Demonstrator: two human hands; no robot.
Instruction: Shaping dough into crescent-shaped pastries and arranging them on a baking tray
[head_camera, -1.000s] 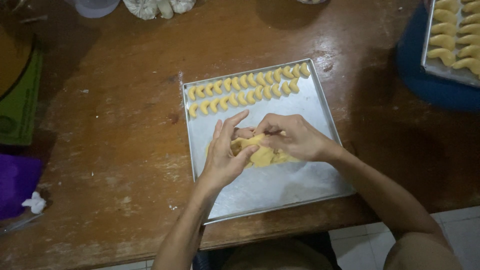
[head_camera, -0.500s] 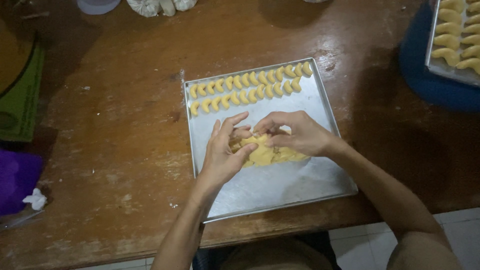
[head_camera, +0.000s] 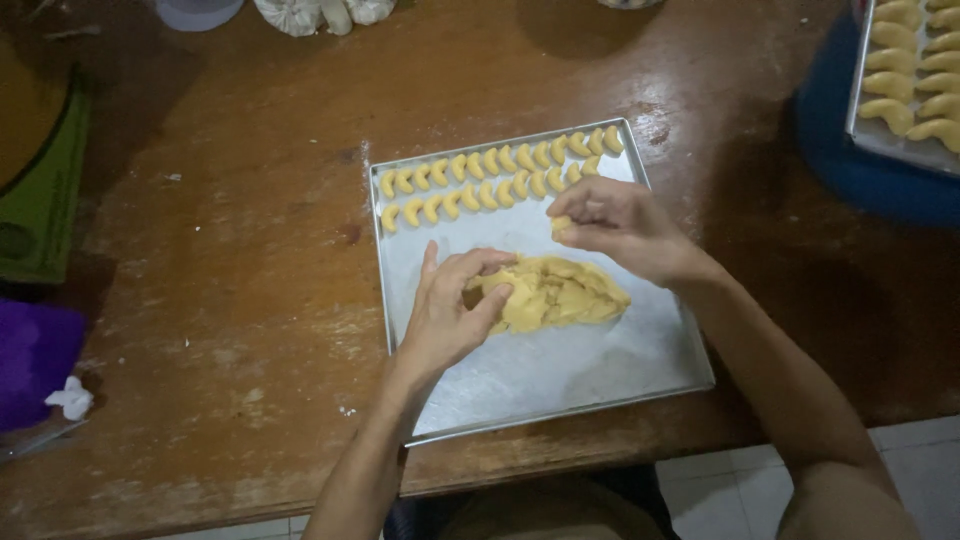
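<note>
Soft yellow dough lump (head_camera: 560, 295), left hand (head_camera: 450, 315) pinching, perhaps

two trays (head_camera: 400, 330), two hands (head_camera: 450, 315)
</note>
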